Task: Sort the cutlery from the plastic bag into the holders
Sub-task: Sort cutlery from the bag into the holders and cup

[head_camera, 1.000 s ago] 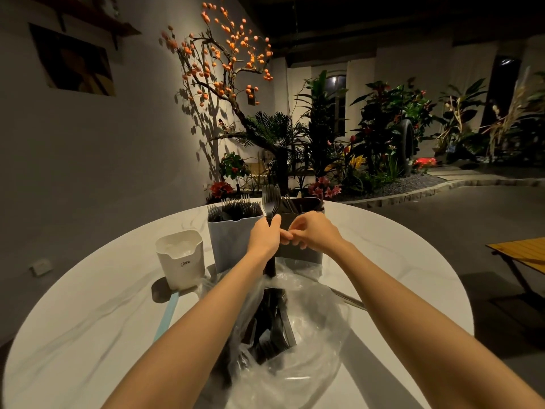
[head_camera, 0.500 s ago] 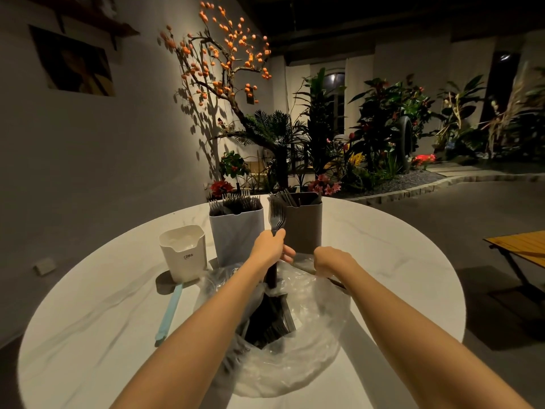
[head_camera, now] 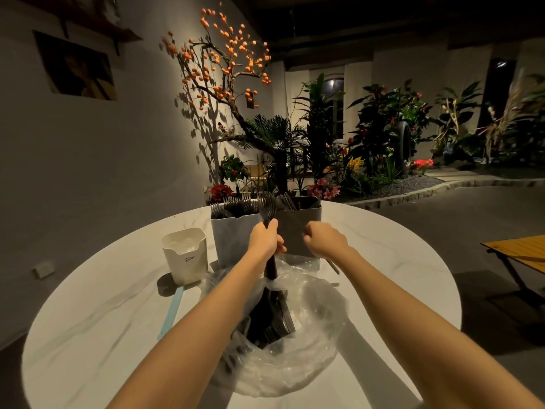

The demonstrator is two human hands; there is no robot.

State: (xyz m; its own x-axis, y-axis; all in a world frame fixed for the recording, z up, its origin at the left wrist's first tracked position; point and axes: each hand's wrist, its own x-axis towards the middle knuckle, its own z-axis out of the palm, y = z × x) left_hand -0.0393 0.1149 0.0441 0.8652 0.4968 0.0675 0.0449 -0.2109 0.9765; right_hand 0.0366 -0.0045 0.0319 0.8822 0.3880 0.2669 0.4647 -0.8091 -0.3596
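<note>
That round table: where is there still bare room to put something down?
Bare table lies right of the dark holder and right hand, and at the near left, below the blue utensil. The middle is crowded: white holder, grey holder, left hand gripping forks, bag.

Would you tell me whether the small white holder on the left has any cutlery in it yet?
Seemingly empty: the white holder shows only a pale interior, nothing above its rim, unlike the fork-filled grey holder.
</note>
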